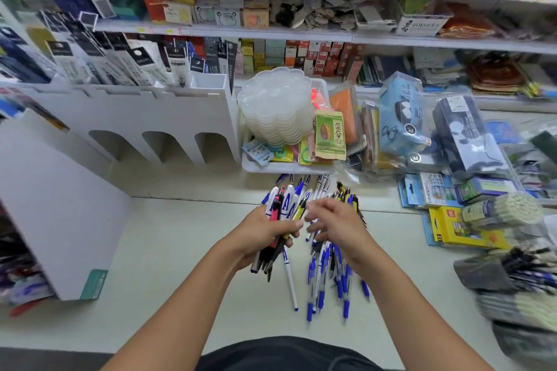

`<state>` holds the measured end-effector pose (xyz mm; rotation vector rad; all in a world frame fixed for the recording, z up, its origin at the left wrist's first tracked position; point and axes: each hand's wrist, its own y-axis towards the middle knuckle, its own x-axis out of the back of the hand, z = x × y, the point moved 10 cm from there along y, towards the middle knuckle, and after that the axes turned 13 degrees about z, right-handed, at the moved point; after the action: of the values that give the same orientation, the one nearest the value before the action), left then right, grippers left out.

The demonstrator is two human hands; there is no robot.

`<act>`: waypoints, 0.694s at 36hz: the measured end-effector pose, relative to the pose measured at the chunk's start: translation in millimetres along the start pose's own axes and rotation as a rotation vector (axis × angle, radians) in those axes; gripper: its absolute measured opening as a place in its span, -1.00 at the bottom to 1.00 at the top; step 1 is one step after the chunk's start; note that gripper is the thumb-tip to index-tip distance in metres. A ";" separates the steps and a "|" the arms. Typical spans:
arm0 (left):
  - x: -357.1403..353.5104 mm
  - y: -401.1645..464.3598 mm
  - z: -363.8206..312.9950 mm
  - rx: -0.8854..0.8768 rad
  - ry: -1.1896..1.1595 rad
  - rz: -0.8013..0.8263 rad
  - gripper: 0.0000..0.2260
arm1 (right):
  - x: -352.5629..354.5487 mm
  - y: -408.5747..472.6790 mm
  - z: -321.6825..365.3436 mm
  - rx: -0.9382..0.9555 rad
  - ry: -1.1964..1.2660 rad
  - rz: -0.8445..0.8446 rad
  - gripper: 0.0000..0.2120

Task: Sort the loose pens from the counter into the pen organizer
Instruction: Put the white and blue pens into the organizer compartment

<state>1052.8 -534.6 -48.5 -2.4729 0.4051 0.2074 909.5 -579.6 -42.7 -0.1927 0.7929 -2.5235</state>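
My left hand [265, 230] grips a mixed bundle of pens [284, 205], white, blue, pink and black, held upright over the counter. My right hand [334, 226] hovers just to its right with fingers loosely curled above the pile of loose pens [328, 274], mostly clear with blue caps; whether it holds a pen is hidden by blur. One white pen [291, 283] lies apart at the pile's left. The white pen organizer [156, 117] with arched slots stands at the back left, its tall compartments filled with packaged pens.
A white tray [289, 167] with stacked plastic lids and snack packets sits behind the pens. Packaged stationery [458, 141] crowds the right side. Bundles of pens [506, 211] lie at the right edge. A white side panel [60, 214] stands at left. Shelves rise behind.
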 end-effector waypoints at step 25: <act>-4.3 -4.1 6.2 -0.088 0.140 0.071 -0.73 | -40.0 0.0 17.8 0.176 0.083 0.100 -0.83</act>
<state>1049.8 -526.7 -50.1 -2.5700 0.5544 0.0826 949.2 -569.0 -27.7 0.0109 0.5911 -2.5029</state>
